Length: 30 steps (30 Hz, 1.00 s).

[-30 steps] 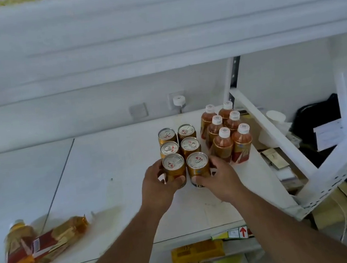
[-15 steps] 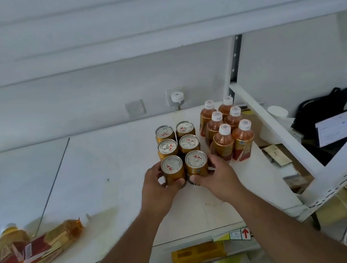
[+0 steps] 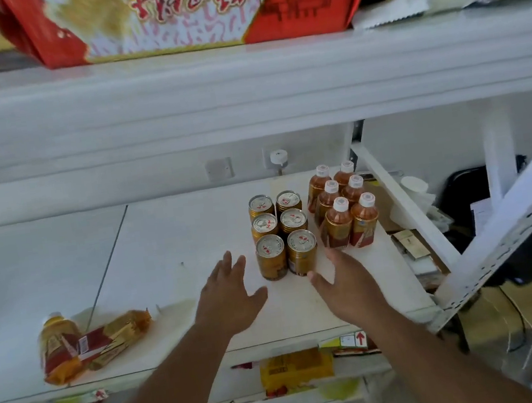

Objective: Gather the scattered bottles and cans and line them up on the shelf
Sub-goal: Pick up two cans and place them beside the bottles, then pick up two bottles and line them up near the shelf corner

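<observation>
While six cans (image 3: 280, 233) stand paired, left hand (image 3: 228, 299) and right hand (image 3: 346, 280) hover empty, fingers spread.

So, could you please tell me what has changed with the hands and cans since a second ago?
Both hands have let go of the two front cans and drawn back toward the person: the left hand and right hand are now open and empty. The six cans, the six bottles and the two bottles lying at left stayed put.
</observation>
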Each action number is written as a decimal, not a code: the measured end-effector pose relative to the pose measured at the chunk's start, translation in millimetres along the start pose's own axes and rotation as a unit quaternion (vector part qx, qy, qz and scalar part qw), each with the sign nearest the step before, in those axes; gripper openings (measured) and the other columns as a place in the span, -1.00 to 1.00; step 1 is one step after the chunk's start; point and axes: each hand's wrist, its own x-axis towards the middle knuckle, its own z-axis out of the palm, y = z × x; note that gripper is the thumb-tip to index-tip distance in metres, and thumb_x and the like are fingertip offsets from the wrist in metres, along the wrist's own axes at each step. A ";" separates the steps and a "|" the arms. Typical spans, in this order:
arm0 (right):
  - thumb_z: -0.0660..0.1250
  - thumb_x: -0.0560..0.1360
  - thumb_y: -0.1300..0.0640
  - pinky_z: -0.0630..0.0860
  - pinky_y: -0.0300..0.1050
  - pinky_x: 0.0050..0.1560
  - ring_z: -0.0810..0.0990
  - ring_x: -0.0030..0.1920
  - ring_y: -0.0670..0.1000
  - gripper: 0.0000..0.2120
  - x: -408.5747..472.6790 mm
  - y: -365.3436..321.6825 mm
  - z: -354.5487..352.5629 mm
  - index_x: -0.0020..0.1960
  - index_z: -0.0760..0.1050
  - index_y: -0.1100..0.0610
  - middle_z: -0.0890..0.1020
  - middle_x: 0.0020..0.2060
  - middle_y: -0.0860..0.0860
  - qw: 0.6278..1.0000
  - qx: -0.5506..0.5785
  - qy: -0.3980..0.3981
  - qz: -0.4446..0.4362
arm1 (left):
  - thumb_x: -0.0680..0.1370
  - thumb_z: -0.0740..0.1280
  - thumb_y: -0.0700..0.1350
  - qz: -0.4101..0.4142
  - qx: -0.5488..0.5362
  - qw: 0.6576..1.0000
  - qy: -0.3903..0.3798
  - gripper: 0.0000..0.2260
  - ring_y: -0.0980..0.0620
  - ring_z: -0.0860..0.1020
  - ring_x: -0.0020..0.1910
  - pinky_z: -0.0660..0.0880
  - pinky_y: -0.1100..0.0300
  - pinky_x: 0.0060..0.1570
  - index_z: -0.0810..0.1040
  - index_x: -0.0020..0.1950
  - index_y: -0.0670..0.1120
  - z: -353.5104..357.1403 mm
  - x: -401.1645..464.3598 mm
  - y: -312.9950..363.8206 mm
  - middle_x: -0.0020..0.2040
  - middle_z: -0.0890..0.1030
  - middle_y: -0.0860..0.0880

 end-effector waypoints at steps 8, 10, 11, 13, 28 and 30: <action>0.07 0.64 -0.30 0.01 0.08 0.61 -0.08 0.65 0.10 -0.22 -50.8 -35.1 -2.0 0.67 -0.08 0.11 -0.04 0.66 0.08 0.951 -0.246 -0.131 -0.131 | 0.52 0.19 0.27 -0.046 0.100 0.993 -0.046 -0.22 -0.10 -0.01 0.60 0.11 -0.09 0.51 -0.03 0.63 0.01 -22.7 -69.8 8.8 0.64 -0.05 -0.06; 0.06 0.65 -0.29 -0.03 0.10 0.61 -0.13 0.65 0.11 -0.22 -65.8 -41.4 -3.5 0.67 -0.10 0.13 -0.08 0.66 0.10 0.935 -0.282 -0.157 -0.149 | 0.50 0.20 0.25 -0.057 0.098 0.993 -0.044 -0.22 -0.10 0.06 0.58 0.18 -0.08 0.47 0.00 0.63 0.00 -25.3 -95.1 13.8 0.63 0.00 -0.06; 0.05 0.65 -0.29 -0.04 0.09 0.61 -0.14 0.65 0.12 -0.22 -74.3 -44.3 -4.7 0.67 -0.10 0.13 -0.09 0.66 0.10 0.929 -0.290 -0.167 -0.154 | 0.49 0.21 0.25 -0.063 0.095 0.993 -0.043 -0.21 -0.10 0.09 0.57 0.21 -0.07 0.45 0.02 0.63 0.00 -26.1 -107.9 16.1 0.63 0.03 -0.06; 0.06 0.65 -0.29 -0.05 0.09 0.61 -0.14 0.65 0.12 -0.22 -92.3 -49.5 -6.3 0.67 -0.11 0.13 -0.11 0.66 0.11 0.922 -0.300 -0.177 -0.169 | 0.50 0.22 0.25 -0.079 0.093 0.992 -0.045 -0.22 -0.10 0.12 0.56 0.23 -0.06 0.43 0.03 0.63 0.00 -27.4 -133.4 19.9 0.63 0.05 -0.06; 0.11 0.64 -0.29 0.04 0.07 0.60 -0.05 0.64 0.10 -0.19 -210.3 -109.6 33.0 0.67 -0.10 0.11 -0.07 0.66 0.07 0.919 -0.273 -0.208 -0.194 | 0.52 0.22 0.30 -0.116 0.058 0.992 -0.004 -0.22 -0.14 0.19 0.54 0.29 -0.09 0.41 0.05 0.63 -0.01 -50.8 -267.3 -40.1 0.61 0.11 -0.05; 0.11 0.64 -0.30 0.06 0.09 0.60 -0.03 0.64 0.11 -0.20 -224.1 -129.1 46.9 0.67 -0.08 0.12 -0.05 0.66 0.07 0.919 -0.271 -0.205 -0.199 | 0.53 0.22 0.29 -0.118 0.048 0.992 0.004 -0.23 -0.15 0.22 0.52 0.31 -0.10 0.41 0.08 0.62 -0.04 -57.1 -282.9 -61.6 0.60 0.16 -0.07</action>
